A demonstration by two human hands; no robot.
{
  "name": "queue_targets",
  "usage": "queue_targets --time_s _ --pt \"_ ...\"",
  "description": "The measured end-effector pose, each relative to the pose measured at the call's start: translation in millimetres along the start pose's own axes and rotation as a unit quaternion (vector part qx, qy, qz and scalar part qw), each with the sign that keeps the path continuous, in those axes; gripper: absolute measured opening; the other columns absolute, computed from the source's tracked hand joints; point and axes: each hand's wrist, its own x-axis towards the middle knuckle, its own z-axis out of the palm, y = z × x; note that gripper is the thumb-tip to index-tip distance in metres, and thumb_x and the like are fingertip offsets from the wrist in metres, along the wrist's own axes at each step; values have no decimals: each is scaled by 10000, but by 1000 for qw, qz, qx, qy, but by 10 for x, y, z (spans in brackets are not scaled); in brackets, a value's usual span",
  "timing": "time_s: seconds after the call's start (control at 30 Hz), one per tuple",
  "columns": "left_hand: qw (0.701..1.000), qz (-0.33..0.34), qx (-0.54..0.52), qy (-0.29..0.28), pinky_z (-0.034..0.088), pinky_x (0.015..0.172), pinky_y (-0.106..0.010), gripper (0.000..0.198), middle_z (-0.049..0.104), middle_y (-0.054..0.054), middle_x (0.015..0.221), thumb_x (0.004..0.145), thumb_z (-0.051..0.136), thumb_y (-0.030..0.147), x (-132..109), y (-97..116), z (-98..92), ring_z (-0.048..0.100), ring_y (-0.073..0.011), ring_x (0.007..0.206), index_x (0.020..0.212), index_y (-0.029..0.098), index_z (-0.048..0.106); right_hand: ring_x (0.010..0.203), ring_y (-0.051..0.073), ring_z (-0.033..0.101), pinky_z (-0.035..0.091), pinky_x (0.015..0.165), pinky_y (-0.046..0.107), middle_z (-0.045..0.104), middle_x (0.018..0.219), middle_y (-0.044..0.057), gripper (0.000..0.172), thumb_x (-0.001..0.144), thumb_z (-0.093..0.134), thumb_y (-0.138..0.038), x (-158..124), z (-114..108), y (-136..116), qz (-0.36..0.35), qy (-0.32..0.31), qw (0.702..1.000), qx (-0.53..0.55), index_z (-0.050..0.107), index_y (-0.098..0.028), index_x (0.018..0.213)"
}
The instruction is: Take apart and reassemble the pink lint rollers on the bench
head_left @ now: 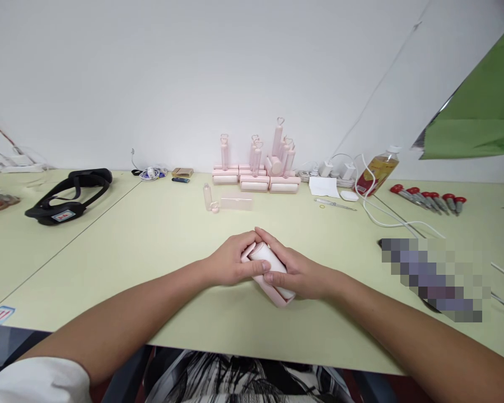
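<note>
A pink case with a white roll (pixel 273 267) in it lies tilted between my hands, low over the table's front middle. My left hand (pixel 234 260) grips its upper left end, with the thumb on the white roll. From the right, my right hand (pixel 296 271) wraps its side, its thumb beside the left one. Beyond them lie a clear pink cover (pixel 236 201), a small clear pink tube (pixel 207 197) standing upright, and a small pink heart-shaped piece (pixel 214 207).
Several pink roller cases (pixel 255 183) and upright tubes stand by the wall. Left lies a black headset strap (pixel 67 196). Right are tweezers (pixel 335 204), a drink bottle (pixel 376 172), white cables, red-capped items (pixel 430 199) and a pixelated object (pixel 432 280).
</note>
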Motion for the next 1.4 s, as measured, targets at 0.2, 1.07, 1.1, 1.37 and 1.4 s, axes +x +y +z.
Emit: queue_targets --time_s 0.2,1.07,1.1,1.37,1.4 --pt "1000 -7 10 5 431 678 -255 397 593 -28 908 810 629 449 6 -5 2 540 -154 779 1067 154 565 1357 303 350 335 1072 443 231 1562 118 908 894 562 -440 -2 -7 8 -13 -2 1000 -4 -49 -227 1531" --pt "822 -162 436 328 414 974 -429 413 385 -131 1297 858 511 393 183 -561 -870 461 -304 1159 1235 245 590 814 170 535 458 692 293 551 1041 56 762 838 620 -433 144 57 61 119 174 956 202 221 -255 1462" --pt "822 -157 441 324 392 1000 -451 421 339 -131 1353 862 507 388 196 -588 -867 419 -322 1207 1255 255 581 808 169 534 454 688 292 554 1036 56 760 840 618 -431 146 58 61 117 172 958 198 221 -252 1462" --pt "814 -231 469 253 315 1034 -563 589 193 -165 1497 862 510 439 238 -744 -804 262 -424 1337 1420 281 407 771 157 533 449 675 289 561 1037 55 744 839 618 -429 157 52 65 117 170 960 188 242 -247 1456" --pt "813 -241 469 247 323 1028 -562 601 219 -176 1486 862 506 451 237 -762 -807 276 -424 1330 1425 266 400 771 158 536 451 675 290 564 1043 58 746 838 618 -429 159 52 57 119 170 961 184 245 -243 1456"
